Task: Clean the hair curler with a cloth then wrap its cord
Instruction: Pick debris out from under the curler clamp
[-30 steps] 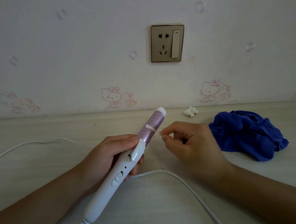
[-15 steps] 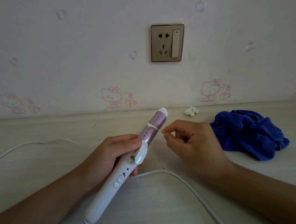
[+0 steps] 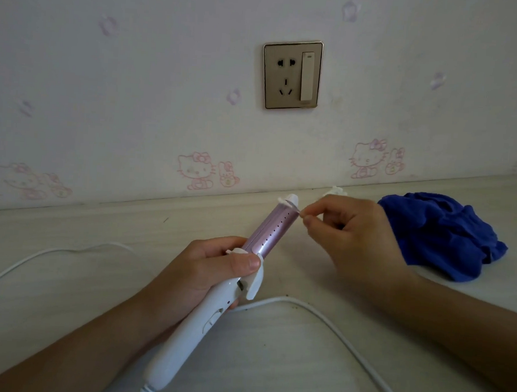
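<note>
My left hand (image 3: 213, 272) grips the white handle of the hair curler (image 3: 214, 311), thumb on its clamp lever. The pink barrel (image 3: 275, 227) points up and away toward the wall. My right hand (image 3: 354, 238) is just right of the barrel tip, thumb and forefinger pinched on a thin white stick, like a cotton swab, whose far end touches the white tip. The white cord (image 3: 334, 324) leaves the handle's bottom and loops over the table. The blue cloth (image 3: 442, 234) lies crumpled on the table, right of my right hand, untouched.
A wall socket with a switch (image 3: 291, 75) is on the wallpapered wall above. A small white wad (image 3: 334, 190) lies by the wall behind my right hand. More cord (image 3: 35, 258) trails off to the left on the pale wooden table (image 3: 128, 224).
The swab has moved from the middle of the barrel up to its white tip. My left hand has rolled the curler, and my right hand has risen with the swab.
</note>
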Demonstrator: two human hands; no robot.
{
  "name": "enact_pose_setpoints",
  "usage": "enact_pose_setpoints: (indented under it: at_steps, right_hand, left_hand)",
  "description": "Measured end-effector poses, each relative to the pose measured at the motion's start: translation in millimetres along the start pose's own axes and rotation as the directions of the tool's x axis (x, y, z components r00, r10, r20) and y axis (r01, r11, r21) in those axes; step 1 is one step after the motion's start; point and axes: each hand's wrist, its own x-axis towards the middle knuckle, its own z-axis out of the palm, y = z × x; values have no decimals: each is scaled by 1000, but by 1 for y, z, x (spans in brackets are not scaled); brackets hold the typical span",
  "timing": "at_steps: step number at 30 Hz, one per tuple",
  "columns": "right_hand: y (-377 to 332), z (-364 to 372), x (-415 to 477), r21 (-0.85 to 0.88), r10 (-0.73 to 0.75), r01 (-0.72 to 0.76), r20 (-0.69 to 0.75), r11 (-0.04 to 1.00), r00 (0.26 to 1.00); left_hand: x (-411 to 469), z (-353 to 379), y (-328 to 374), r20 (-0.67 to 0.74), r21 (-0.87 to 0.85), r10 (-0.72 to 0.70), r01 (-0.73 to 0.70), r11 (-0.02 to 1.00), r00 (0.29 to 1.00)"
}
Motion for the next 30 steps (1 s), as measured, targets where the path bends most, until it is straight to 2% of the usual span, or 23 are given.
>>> enact_pose_setpoints:
  at_steps: [2,5,6,9,11,16,21,23,26,27,30]
  right_hand:
    - [-3,2,-4,-9,-52,52,32,999,998]
    - [-17,10,-22,-29,-214,222,170,975,962]
    - [-16,10,-23,-34,-215,225,179,974,960]
    - [-5,2,-6,-25,-56,57,61,998,997]
    - [0,-2,1,-43,0,1,26,999,1000]
    - [-15,9,-22,-36,-192,200,168,979,967]
    - [-3,-2,-2,-54,-19,22,47,998,999]
    - [-10,1,-8,-62,-80,86,99,994,992]
    - [-22,9,-26,-82,-203,227,232,970,951]
    - [-21,9,-25,-79,-205,227,223,971,953]
    - [-7,2,-6,-60,-49,54,84,997,995]
  left_hand:
    - [0,1,1,6,-4,-6,6,1000,1000]
    - [-1,2,1,-24,-2,-21,21,1000,999]
    - [0,2,2,-37,-4,-28,27,1000,999]
    - [0,2,1,-37,8,-31,31,999,999]
    - [0,2,1,-22,6,-32,32,999,999]
    - [0,1,2,-15,7,-43,43,999,999]
    - [0,2,2,33,-45,-61,62,997,998]
    - [-1,2,3,46,-52,-51,53,997,998]
    - [-1,2,3,-10,-3,-45,45,999,999]
    - [0,2,3,-29,16,-46,46,999,999]
    - [0,2,2,-52,13,-51,51,999,997]
